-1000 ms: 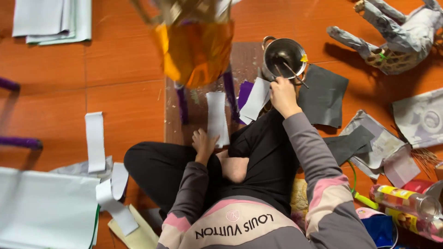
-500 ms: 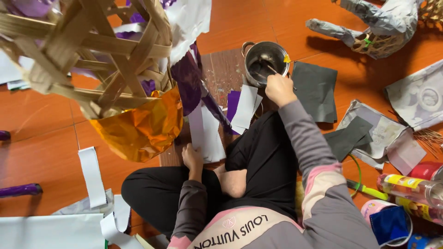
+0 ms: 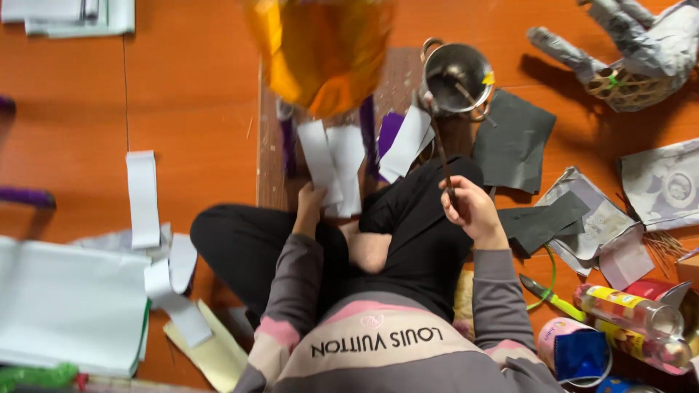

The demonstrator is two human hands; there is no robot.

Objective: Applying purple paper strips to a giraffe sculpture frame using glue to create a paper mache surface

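My left hand rests on the lower end of white paper strips that lie on a brown board in front of my crossed legs. My right hand is closed around a thin dark stick, held upright above my knee. The stick's top end points toward a small metal pot on the floor just beyond. A blurred orange translucent object hangs close to the camera and hides the top of the board.
Dark grey paper sheets and printed paper scraps lie to the right, with bottles and a blue cup. A paper-covered woven figure sits top right. White sheets and strips lie left.
My right hand has pulled back from the metal pot toward my body, bringing the stick with it. The woven frame with the orange piece has swung up, leaving only the orange part in view.
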